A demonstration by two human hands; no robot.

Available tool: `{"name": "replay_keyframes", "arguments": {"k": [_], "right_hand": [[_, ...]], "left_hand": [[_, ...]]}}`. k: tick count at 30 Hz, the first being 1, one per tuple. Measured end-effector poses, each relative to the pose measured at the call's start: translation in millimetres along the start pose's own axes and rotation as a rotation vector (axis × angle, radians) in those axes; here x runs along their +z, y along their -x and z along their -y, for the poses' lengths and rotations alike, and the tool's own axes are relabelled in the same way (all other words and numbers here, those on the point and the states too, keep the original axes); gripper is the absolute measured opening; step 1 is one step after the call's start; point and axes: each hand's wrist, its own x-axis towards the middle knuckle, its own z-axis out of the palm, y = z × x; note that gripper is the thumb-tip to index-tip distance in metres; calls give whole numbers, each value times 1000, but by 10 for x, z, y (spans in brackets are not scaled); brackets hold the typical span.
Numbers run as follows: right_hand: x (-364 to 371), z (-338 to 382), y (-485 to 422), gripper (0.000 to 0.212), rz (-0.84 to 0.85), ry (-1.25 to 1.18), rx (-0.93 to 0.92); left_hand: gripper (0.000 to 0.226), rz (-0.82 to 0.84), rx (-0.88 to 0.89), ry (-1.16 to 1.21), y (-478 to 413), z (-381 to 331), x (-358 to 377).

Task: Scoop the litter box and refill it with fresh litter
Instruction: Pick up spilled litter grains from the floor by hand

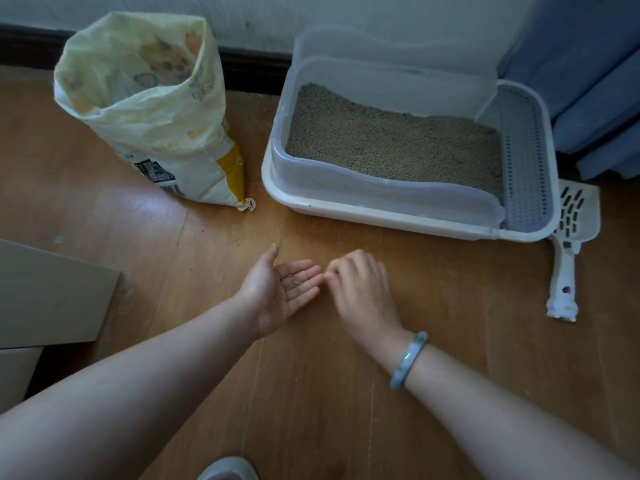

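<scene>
Our left hand (pixel 277 296) lies palm up just above the wooden floor (pixel 346 403), fingers straight and relaxed, with a few loose grains (pixel 295 288) resting on them. Our right hand (pixel 362 289) is beside it, back upward, its fingers bent down and its fingertips (pixel 330 271) meeting those of the left hand. The right hand is blurred, so we cannot tell whether it pinches a grain or holds nothing. A pale green bracelet (pixel 408 362) sits on the right wrist.

The litter box (pixel 363 209) stands on the floor ahead and to the right, near the wall, its white tray filled with a level bed of tan litter (pixel 391 140) inside a frosted rim. A grey perforated grille (pixel 524 157) runs along its right end. The white slotted scoop (pixel 568 244) lies on the floor just beside the box's right end, handle toward us. The opened litter bag (pixel 149 109) stands upright to the left of the box, well apart from it. A blue curtain (pixel 588 81) hangs at the far right.
</scene>
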Motion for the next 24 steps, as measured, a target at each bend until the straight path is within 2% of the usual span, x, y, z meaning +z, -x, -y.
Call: {"name": "replay_keyframes", "arguments": {"k": [5, 11, 13, 17, 21, 24], "right_hand": [[154, 422, 10, 19, -13, -139, -8], [87, 227, 45, 11, -55, -302, 85], [35, -33, 95, 8, -65, -242, 123], [-70, -609, 266, 10, 13, 48, 195], [-86, -761, 315, 19, 69, 148, 121], [-44, -702, 281, 18, 77, 152, 58]], "left_hand": [[65, 31, -22, -41, 1, 11, -22], [62, -8, 9, 17, 16, -34, -58], [62, -19, 20, 31, 15, -41, -64], [62, -29, 28, 49, 33, -76, -75], [62, -34, 38, 51, 30, -92, -71], [62, -28, 36, 45, 21, -82, -56]]}}
